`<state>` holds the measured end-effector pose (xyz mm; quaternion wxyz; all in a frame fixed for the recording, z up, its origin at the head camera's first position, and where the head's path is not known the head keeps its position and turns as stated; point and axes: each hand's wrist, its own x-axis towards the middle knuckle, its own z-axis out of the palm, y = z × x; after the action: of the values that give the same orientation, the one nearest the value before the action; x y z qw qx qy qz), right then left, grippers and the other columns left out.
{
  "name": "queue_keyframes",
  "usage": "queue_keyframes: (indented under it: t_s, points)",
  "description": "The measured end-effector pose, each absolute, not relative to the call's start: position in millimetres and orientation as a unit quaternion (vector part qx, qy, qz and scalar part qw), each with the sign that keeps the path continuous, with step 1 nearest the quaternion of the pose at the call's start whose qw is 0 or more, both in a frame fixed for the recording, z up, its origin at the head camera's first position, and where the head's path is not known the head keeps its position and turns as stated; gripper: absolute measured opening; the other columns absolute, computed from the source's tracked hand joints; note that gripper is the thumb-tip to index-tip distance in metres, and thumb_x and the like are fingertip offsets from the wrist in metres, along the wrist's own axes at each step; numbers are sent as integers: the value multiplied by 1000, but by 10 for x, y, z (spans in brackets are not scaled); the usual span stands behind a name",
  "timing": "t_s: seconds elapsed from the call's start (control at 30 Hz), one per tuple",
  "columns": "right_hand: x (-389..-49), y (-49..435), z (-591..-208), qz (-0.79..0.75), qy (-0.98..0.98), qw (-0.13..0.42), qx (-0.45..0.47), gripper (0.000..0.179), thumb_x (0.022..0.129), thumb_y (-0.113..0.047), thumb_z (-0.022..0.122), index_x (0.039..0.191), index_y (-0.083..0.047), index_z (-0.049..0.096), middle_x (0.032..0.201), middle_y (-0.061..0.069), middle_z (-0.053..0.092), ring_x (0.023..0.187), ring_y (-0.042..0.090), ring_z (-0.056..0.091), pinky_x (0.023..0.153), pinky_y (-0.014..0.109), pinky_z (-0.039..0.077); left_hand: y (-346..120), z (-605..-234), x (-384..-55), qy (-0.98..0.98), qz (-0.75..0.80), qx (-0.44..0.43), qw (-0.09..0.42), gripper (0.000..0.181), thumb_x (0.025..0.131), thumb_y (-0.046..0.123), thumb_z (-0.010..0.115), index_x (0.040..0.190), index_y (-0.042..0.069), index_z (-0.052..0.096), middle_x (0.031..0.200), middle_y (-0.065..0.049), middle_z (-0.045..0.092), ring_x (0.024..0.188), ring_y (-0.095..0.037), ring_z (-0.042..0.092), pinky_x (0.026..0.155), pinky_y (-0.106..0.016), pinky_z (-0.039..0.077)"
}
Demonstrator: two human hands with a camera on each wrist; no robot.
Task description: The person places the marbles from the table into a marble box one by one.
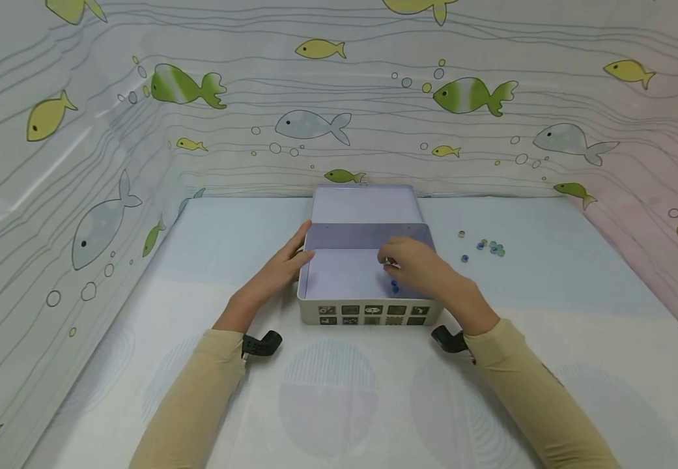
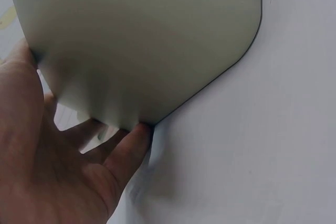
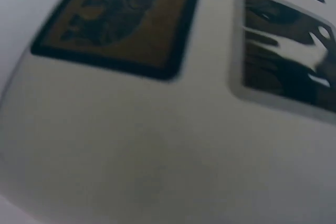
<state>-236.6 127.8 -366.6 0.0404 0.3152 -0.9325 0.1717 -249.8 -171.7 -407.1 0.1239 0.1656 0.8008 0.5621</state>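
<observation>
A white tin box (image 1: 339,277) stands in front of me, its hinged lid (image 1: 367,204) tipped back. My left hand (image 1: 280,268) holds the box's left side, the thumb over the rim and the other fingers along the outer wall. The left wrist view shows fingertips (image 2: 139,135) against the box's plain side (image 2: 147,45). My right hand (image 1: 417,266) is over the box's right part, pinching a small glass marble (image 1: 387,262). Below it, blue marbles (image 1: 395,286) lie on the box floor. The right wrist view shows only the box's picture-printed wall (image 3: 157,140); that hand is hidden there.
Several loose marbles (image 1: 493,247) lie on the table to the right of the box, with a blue one (image 1: 464,258) nearer. Black wrist cameras (image 1: 264,343) sit close to the box front. A fish-patterned sheet (image 1: 368,91) rises behind and beside the table.
</observation>
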Motion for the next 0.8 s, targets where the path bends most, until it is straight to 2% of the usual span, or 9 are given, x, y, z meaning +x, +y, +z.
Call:
queue_keyframes:
  t_s: [0.17,0.47,0.67,0.8]
  points:
    - [-2363,1255,-3698,158,-934,24,320,10,90,-7,70,99,-6,73,92,2,66,84,17,60,75,32,53,-1723,-4071,-2502,799,563,170,123,66,108,31,41,159,41,1,169,3,-1,156,-33,9,116,-61,30]
    - [-2367,1263,-3731,141,-941,-54,303,9,91,-6,68,97,-8,74,96,4,71,85,17,63,77,33,55,-1716,-4092,-2527,797,565,168,129,66,108,31,42,159,42,1,169,5,0,156,-32,10,116,-60,31]
    - [-2372,1257,-3732,137,-940,-58,307,9,90,-4,67,95,-8,74,94,3,73,81,15,62,75,33,54,-1720,-4088,-2522,798,566,168,126,65,108,32,41,158,45,2,169,5,0,156,-32,10,115,-60,32]
    - [-2366,1248,-3720,140,-941,-64,300,11,91,-3,66,96,-8,74,93,4,72,79,15,60,73,32,53,-1724,-4088,-2524,795,569,168,128,65,108,30,40,159,42,1,169,3,0,156,-33,10,115,-61,32]
